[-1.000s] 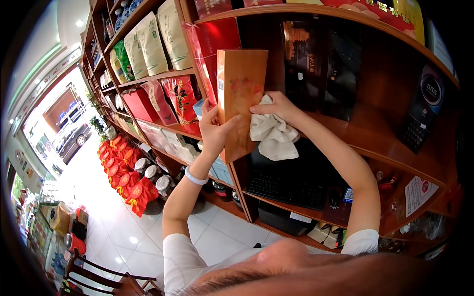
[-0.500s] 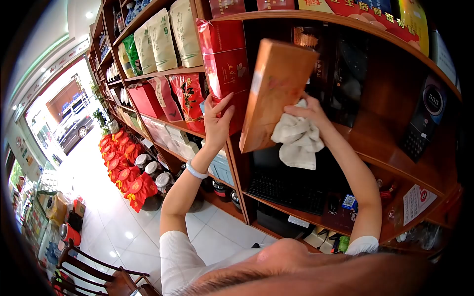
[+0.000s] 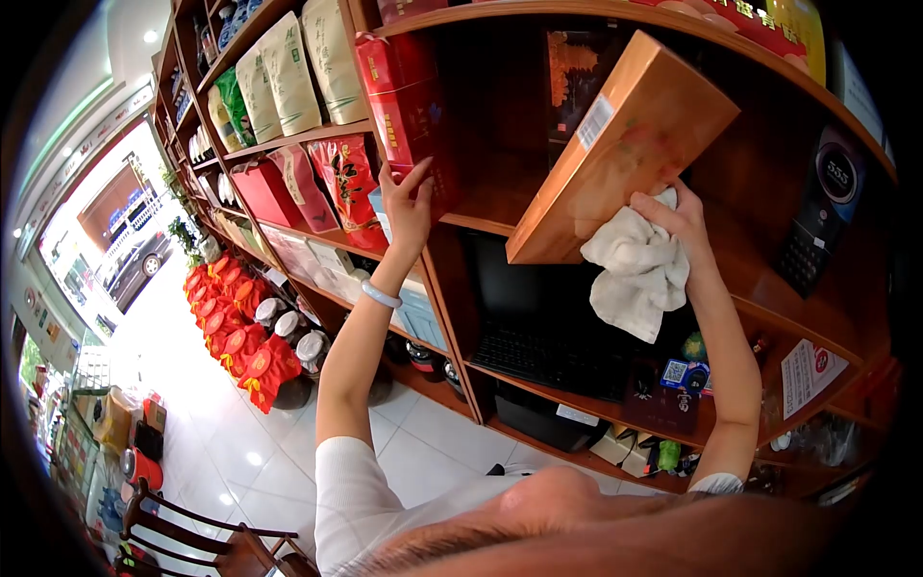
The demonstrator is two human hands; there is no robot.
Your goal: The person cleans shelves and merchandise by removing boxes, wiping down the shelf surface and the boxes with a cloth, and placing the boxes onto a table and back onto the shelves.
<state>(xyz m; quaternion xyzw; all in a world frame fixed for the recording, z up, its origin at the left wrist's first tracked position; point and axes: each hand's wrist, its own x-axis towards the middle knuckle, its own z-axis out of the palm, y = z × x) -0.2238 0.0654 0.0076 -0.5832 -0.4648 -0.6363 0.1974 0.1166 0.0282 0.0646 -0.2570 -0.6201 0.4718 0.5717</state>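
My right hand (image 3: 685,226) is closed on a long orange-brown wood-look box (image 3: 625,144) and a crumpled white cloth (image 3: 636,260). Tilted in front of the shelf opening, the box shows a white barcode label on its narrow side. The cloth hangs below its lower edge. A tall red box (image 3: 399,101) stands at the left of this opening. My left hand (image 3: 409,207) is against the red box's lower front, its thumb and index finger spread apart. Some of its other fingers are hidden.
Dark boxes (image 3: 574,77) stand at the back of the shelf. Below are a black monitor (image 3: 529,293) and keyboard (image 3: 548,363). Pale pouches (image 3: 288,77) line the shelves at left. Red-covered jars (image 3: 240,337) stand on the floor, with a wooden chair (image 3: 183,529) nearby.
My right hand has moved right with the box and cloth, and the box tilts further right. My left hand remains at the red box. The view has shifted slightly.
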